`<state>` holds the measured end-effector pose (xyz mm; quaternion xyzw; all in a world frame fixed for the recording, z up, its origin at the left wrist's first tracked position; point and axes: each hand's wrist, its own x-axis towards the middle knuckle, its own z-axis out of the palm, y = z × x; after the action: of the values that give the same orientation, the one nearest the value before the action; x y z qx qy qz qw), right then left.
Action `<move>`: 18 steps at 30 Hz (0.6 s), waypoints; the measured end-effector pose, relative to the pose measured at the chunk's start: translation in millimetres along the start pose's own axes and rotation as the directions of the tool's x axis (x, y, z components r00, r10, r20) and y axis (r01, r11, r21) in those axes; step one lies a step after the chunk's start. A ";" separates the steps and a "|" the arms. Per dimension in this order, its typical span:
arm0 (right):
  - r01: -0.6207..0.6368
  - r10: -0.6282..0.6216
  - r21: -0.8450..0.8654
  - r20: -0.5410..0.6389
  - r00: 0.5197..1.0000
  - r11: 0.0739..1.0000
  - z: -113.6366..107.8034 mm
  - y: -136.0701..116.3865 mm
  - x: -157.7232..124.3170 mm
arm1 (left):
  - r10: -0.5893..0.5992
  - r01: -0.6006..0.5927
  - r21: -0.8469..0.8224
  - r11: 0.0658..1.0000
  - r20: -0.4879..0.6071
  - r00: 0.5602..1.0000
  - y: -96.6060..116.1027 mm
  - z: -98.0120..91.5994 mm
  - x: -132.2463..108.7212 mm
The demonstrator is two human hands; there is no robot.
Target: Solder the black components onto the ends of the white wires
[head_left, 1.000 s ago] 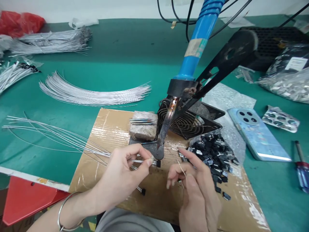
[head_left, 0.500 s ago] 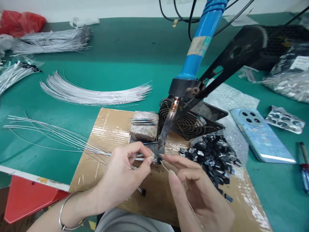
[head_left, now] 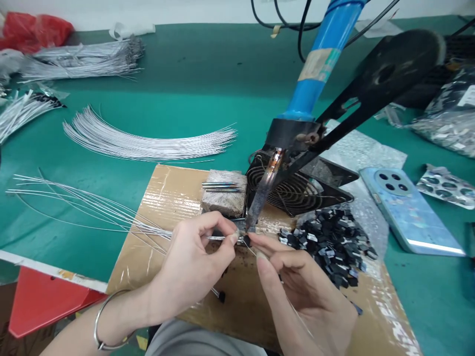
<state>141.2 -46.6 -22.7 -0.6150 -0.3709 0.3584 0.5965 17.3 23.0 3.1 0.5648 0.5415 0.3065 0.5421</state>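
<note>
My left hand (head_left: 193, 269) pinches the ends of several thin silver wires (head_left: 92, 210) that trail off to the left over the cardboard sheet (head_left: 166, 198). The wire ends meet a small black component (head_left: 246, 241) right under the tip of the soldering iron (head_left: 260, 200). The iron has a blue handle (head_left: 319, 64) and hangs fixed in a black stand (head_left: 371, 94). My right hand (head_left: 300, 291) pinches a fine solder wire (head_left: 293, 306) and brings its end to the same spot.
A pile of black components (head_left: 330, 244) lies right of my hands. A black fan (head_left: 293, 190) and a stone block (head_left: 224, 195) sit behind the tip. A fan-shaped spread of wires (head_left: 148, 146), a phone (head_left: 408, 210) and bags of parts (head_left: 445, 123) lie on the green table.
My right hand has moved left from near the component pile and brought the solder wire up to the iron tip. My left hand holds its place.
</note>
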 end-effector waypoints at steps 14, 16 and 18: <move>-0.034 0.034 0.030 0.007 0.999 0.999 2.6 -4.4 10.1 | 0.035 -0.032 0.053 0.998 -0.056 0.998 5.9 1.9 4.8; -0.025 0.025 0.026 0.002 1.000 0.999 2.3 -5.2 11.1 | 0.044 -0.041 0.051 0.998 -0.065 0.997 6.1 2.6 4.9; -0.018 0.018 0.030 -0.005 1.000 0.999 2.2 -6.3 11.9 | 0.051 -0.049 0.038 0.998 -0.071 0.996 6.7 3.2 5.2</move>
<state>144.6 -35.0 -16.4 -0.6101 -0.3584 0.3677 0.6034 23.3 28.2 7.4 0.5766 0.5519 0.3302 0.5040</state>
